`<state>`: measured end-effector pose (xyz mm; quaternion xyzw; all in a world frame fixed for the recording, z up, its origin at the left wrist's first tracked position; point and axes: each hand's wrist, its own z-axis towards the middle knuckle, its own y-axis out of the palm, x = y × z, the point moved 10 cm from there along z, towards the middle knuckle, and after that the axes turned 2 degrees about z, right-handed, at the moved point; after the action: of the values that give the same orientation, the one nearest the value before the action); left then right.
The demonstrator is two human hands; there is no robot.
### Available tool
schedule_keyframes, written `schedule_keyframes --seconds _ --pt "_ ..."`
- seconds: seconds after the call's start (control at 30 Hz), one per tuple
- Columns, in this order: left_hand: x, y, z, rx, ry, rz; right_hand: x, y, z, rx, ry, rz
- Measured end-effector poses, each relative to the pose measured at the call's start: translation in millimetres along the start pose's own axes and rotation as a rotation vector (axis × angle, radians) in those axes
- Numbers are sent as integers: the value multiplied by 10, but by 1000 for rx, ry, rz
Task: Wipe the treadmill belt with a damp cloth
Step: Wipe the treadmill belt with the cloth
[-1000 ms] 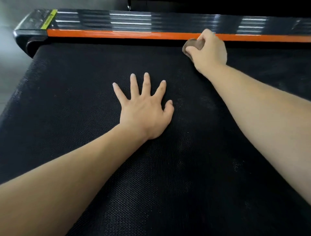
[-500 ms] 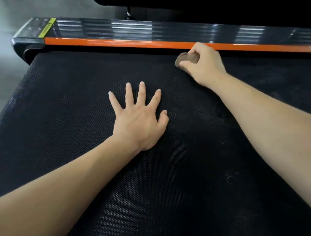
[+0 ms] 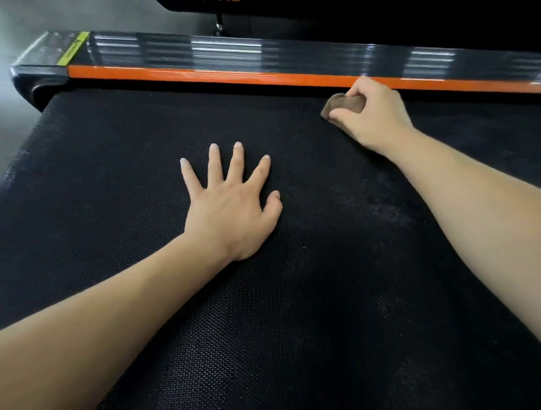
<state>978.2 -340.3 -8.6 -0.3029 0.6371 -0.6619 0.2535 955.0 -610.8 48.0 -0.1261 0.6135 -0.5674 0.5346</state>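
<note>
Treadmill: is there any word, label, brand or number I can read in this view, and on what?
Nothing can be quoted.
On the yellow strip of the side rail: dark print, too blurred to read.
On the dark panel at the top edge: orange marks, cut off, unreadable.
On the belt and cloth: no text.

Bare forearms (image 3: pixel 117 307); fingernails (image 3: pixel 238 145) short, perhaps polished.
</note>
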Motion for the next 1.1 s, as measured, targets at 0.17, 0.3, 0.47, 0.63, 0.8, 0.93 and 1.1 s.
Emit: schedule_keyframes --seconds 0.17,0.3,0.47,0.63,0.8,0.93,1.1 --pt "2 7 9 5 -4 5 67 -124 -75 100 128 -14" --pt "1 0 9 -1 -6 3 -195 74 -534 -120 -50 66" --pt "12 -4 -9 -2 -5 9 -80 -154 -426 62 -45 -154" --pt "11 -1 6 -2 -1 6 -183 -43 -716 23 6 13" --pt "-9 -9 13 0 -5 9 -287 -91 -909 -54 -132 -57" --pt "7 -5 14 0 -5 6 41 -330 -687 114 107 -76" --pt "2 -1 17 -1 -5 9 -454 -57 -1551 -122 -115 42"
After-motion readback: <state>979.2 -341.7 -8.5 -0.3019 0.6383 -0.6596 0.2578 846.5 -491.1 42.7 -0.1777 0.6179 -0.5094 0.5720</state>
